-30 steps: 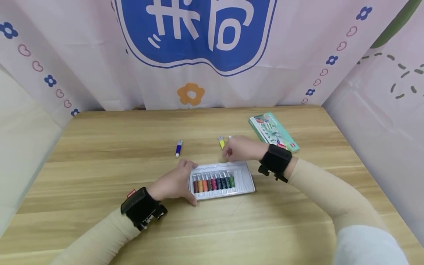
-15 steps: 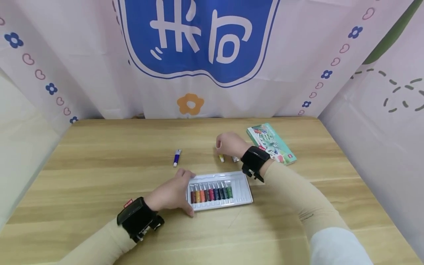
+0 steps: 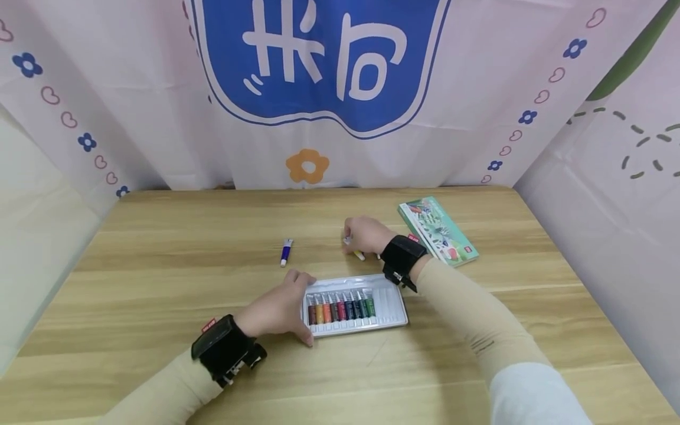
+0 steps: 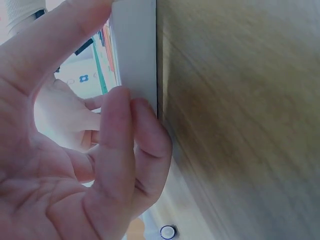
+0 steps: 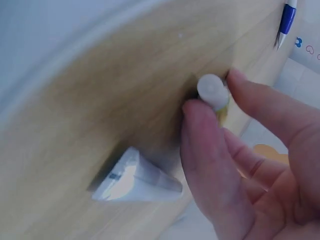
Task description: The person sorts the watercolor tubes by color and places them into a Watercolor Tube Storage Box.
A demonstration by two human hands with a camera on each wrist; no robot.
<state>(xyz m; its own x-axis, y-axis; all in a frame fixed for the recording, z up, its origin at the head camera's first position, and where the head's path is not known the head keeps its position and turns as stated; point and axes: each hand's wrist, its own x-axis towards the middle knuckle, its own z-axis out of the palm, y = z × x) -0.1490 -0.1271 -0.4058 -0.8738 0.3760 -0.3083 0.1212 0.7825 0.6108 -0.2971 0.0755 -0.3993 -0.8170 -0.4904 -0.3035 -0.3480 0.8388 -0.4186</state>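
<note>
Since a second ago the right hand [image 3: 363,235] has left the back edge of the paint tray [image 3: 390,298] and gone out over the tabletop [image 3: 159,283], where its grip is now pinched on the white cap end of the yellow paint tube [image 5: 216,96] lying just past the tray. Left hand [image 3: 276,310] clamps the tray's left edge, I'd guess to stop it sliding. Small silvery tube [image 5: 132,180] sits right beside; blue tube [image 3: 286,252] well off left.

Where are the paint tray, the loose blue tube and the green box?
paint tray [image 3: 392,298]: head view, bare right part of the tray.
blue tube [image 3: 286,252]: head view, middle of its body.
green box [image 3: 438,230]: head view, middle of its lid.
</note>
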